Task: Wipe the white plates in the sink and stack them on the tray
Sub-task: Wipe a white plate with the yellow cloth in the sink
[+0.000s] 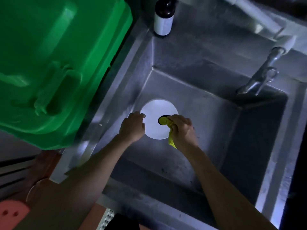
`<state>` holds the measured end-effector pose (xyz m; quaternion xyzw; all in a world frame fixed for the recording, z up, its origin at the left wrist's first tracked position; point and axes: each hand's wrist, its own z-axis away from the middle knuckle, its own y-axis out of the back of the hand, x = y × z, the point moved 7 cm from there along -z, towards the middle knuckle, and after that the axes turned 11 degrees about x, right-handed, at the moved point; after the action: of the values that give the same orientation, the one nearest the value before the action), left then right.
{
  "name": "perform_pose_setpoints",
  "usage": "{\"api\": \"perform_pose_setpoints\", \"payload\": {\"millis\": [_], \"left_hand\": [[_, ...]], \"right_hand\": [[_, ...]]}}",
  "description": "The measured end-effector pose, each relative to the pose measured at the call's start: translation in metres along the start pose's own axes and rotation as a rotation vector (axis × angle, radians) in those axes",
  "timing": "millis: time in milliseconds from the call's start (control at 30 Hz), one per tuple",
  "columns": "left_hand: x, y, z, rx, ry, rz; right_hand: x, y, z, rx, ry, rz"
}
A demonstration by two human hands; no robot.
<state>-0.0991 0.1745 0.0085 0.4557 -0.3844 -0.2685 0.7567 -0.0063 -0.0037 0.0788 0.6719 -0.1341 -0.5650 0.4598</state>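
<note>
Two hands on one white plate (157,113), frame center, down in the steel sink (207,117).
Counts: 1 plate, 1 yellow cloth (167,123), 1 dark bottle (163,15) at the sink's top corner, 1 tap (259,77) at right, 1 green bin (54,63) upper left. Left hand (132,126) grips the plate's left edge; right hand (181,128) clamps the bunched cloth, pressing it on the plate. Room is dim; tiled floor lower left.
</note>
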Motion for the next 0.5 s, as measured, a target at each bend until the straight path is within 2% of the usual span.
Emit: {"api": "perform_pose_setpoints", "payload": {"millis": [300,500], "left_hand": [[-0.036,-0.058,-0.026,-0.011,0.267,0.302],[-0.045,-0.081,-0.025,0.029,0.412,0.492]], "right_hand": [[0.025,-0.045,-0.033,-0.055,0.027,-0.02],[0.027,-0.055,-0.038,-0.029,0.04,-0.017]]}}
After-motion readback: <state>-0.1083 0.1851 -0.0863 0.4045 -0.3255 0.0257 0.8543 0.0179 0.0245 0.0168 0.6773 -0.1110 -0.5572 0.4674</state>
